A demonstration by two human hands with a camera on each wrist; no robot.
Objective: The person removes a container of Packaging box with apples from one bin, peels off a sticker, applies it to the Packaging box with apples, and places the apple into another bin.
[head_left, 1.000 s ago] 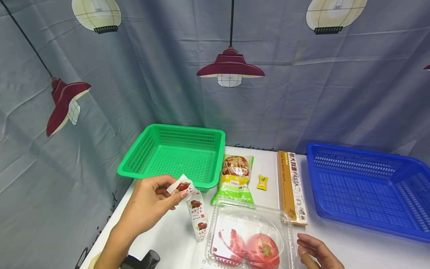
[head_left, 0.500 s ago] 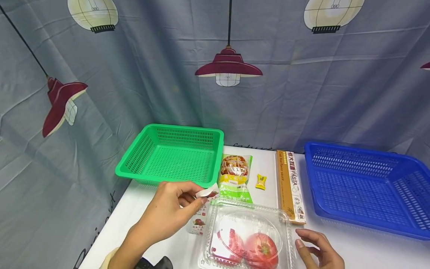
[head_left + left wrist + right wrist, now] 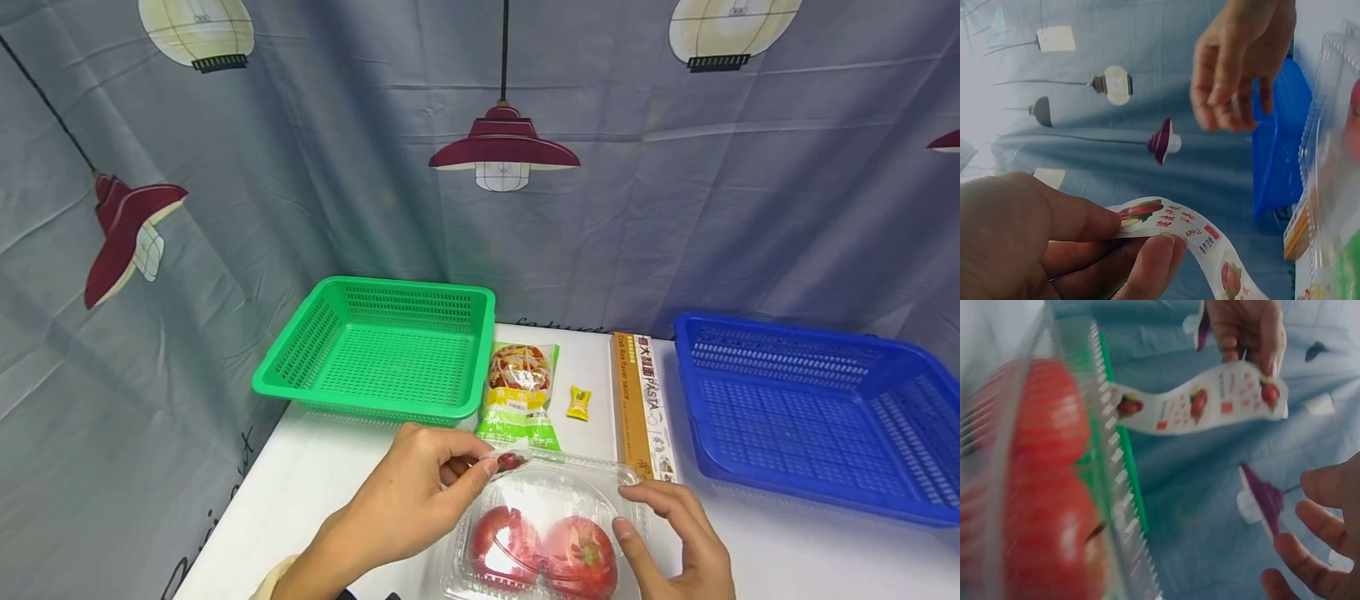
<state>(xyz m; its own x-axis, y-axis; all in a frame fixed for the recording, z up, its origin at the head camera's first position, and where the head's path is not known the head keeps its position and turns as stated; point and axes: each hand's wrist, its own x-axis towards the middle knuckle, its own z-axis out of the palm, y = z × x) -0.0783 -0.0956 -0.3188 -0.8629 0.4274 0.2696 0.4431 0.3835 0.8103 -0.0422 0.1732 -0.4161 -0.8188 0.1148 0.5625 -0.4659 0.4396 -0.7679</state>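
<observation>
My left hand [image 3: 420, 487] pinches the end of a white sticker strip [image 3: 1207, 240] between thumb and fingertips. Printed red fruit and red lettering run along the strip, which hangs in a curve over the far left corner of a clear plastic clamshell box [image 3: 573, 460]. Under its lid sit two red tomatoes [image 3: 581, 554], side by side. On the box's right, my right hand [image 3: 678, 542] has its fingers loosely bent and spread, with the fingertips overlapping the rim in the head view. Nothing is between its thumb and fingers [image 3: 1310, 565] in the right wrist view.
A green basket [image 3: 262, 379] stands at the back left and a blue basket [image 3: 693, 417] on the right. Between them lie a green-and-yellow food bag [image 3: 517, 400], a small yellow packet [image 3: 578, 403] and a long pasta box [image 3: 645, 404]. A grey curtain [image 3: 600, 233] hangs behind.
My left hand has moved right with the sticker strip, from beside the box to over its far left corner. My right hand has moved left to the box's edge.
</observation>
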